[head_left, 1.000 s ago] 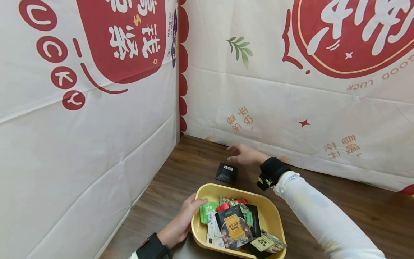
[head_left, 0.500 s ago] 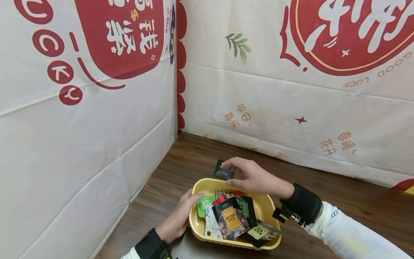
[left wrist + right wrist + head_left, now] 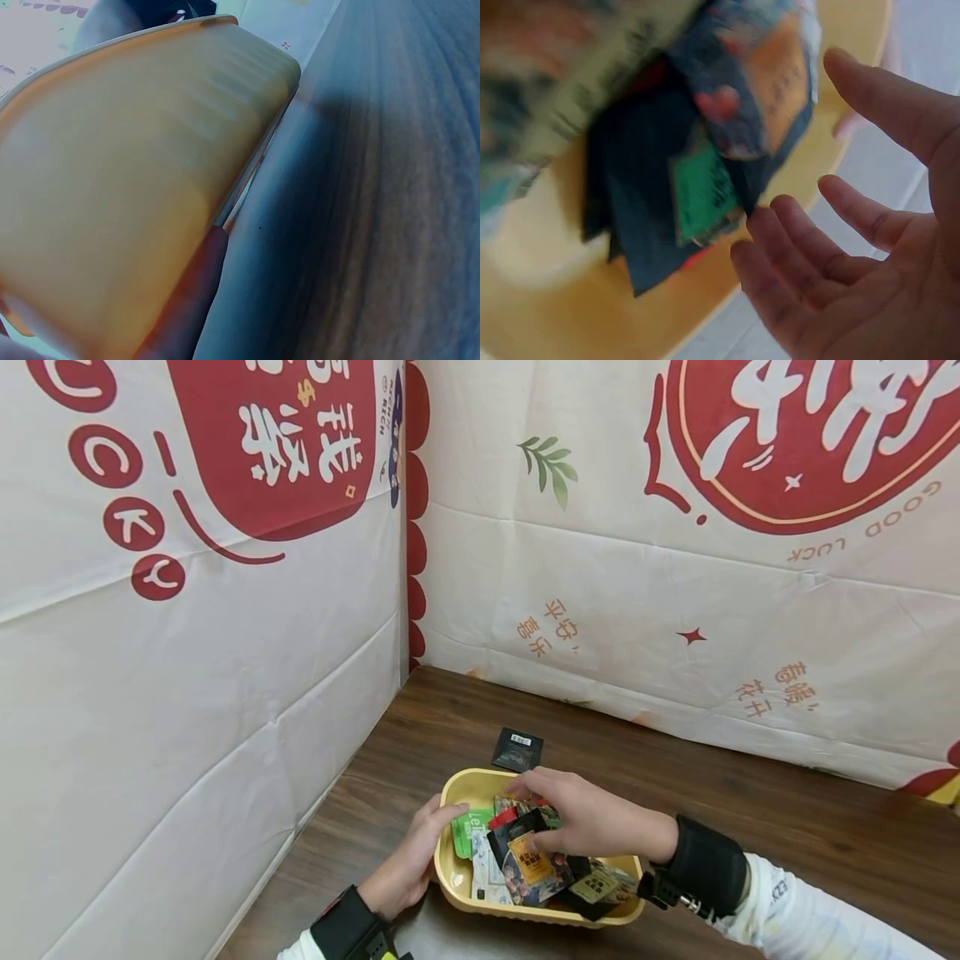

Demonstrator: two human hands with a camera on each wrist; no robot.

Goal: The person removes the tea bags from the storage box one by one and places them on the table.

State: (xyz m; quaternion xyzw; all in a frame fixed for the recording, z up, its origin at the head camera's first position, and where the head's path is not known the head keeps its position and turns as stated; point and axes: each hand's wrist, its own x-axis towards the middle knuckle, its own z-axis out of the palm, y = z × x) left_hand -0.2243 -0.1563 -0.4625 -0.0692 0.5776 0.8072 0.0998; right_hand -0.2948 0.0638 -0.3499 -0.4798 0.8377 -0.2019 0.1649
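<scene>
White fabric (image 3: 472,568), creased and printed in red, screens the corner behind a dark wood-grain table (image 3: 442,718) as a person works over a yellow basin (image 3: 468,787). The right hand (image 3: 581,810) arches above the contents, thumb parted from loosely bent fingers, nothing pinched between; whether a fingertip grazes a packet I cannot tell. The left hand (image 3: 411,864) grips the basin's left end, thumb over the rim, fingers along the smooth, faintly ribbed outer wall. Beneath the right hand lies a flat packet with an orange label (image 3: 527,866), heaped with a black packet bearing a green label (image 3: 641,195), a bright green packet (image 3: 463,839), a slim white packet (image 3: 487,870) and a dark packet with a pale yellow label (image 3: 594,886), corners jutting every way. Just past the far rim, a squarish black packet with a white barcode patch (image 3: 517,753) lies flat on the wood. By appearances the handling is well along but unfinished: most packets sit together in the round-cornered basin, while that one lies outside.
</scene>
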